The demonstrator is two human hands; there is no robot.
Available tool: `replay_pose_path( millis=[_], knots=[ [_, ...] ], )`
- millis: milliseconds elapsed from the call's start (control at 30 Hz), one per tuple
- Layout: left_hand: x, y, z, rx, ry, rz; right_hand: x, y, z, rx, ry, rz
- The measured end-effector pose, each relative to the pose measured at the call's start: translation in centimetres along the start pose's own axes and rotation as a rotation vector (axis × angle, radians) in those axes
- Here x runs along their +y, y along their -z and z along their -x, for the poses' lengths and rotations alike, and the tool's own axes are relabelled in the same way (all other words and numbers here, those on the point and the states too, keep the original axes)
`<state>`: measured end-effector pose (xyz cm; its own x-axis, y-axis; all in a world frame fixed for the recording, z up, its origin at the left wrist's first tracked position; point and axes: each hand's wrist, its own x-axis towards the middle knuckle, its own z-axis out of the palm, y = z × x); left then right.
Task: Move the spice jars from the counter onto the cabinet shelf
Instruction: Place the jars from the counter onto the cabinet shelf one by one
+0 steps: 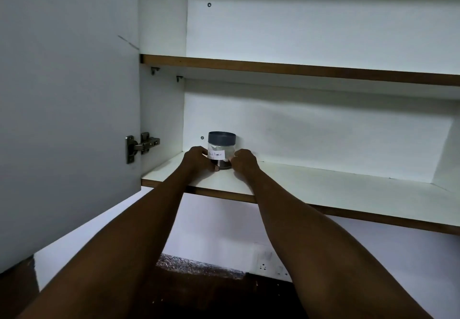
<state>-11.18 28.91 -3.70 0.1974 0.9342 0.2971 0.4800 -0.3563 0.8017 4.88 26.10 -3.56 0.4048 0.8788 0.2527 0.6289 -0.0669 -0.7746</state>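
A clear spice jar (221, 150) with a dark grey lid and a white handwritten label stands upright on the lower cabinet shelf (323, 189), near its back left corner. My left hand (199, 159) grips the jar's left side, thumb at its base. On the opposite side my right hand (245, 163) holds the jar with curled fingers. Both arms reach up from below. A dark layer of spice fills the jar's bottom.
The cabinet door (67, 109) stands open at the left on its hinge (142, 145). An upper shelf (298, 68) runs above. Below the cabinet are a white wall with sockets (263, 266) and a dark counter (199, 293).
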Motion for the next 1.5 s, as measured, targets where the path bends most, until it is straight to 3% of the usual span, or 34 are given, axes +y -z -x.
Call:
replay_pose_path(
  millis=[200,433,800,1000,1133,1233,1400,1433,1500],
  knots=[
    [-1.0,0.1,-2.7,0.136,0.062,-0.029,-1.7,-3.7,-2.7,0.115,-0.026,0.025],
    [-2.4,1.6,-6.9,0.137,0.069,-0.101,-2.3,-5.7,-5.4,-0.004,0.161,0.13],
    [-3.1,0.9,-7.4,0.165,0.061,-0.099,-2.6,-6.1,-5.3,-0.098,0.135,0.257],
    [-3.0,0.9,-7.0,0.162,0.109,-0.093,-2.1,-6.5,-4.9,-0.036,0.132,0.24],
    [-2.8,0.6,-7.3,0.183,0.155,-0.138,-2.1,-6.7,-4.8,0.099,0.068,0.15],
    [-1.2,1.1,-6.5,0.197,0.057,-0.176,-3.6,-6.1,-4.3,0.148,0.073,0.19],
    [1.0,1.7,1.6,0.054,-0.162,-0.451,-4.8,-3.5,3.7,-0.001,0.179,0.347],
    [1.1,1.9,3.5,0.112,-0.241,-0.487,-4.5,-2.3,5.7,0.026,0.274,0.406],
    [-1.0,0.2,10.1,0.333,-0.416,-0.331,-1.0,-0.4,11.4,0.119,0.488,0.383]
  ],
)
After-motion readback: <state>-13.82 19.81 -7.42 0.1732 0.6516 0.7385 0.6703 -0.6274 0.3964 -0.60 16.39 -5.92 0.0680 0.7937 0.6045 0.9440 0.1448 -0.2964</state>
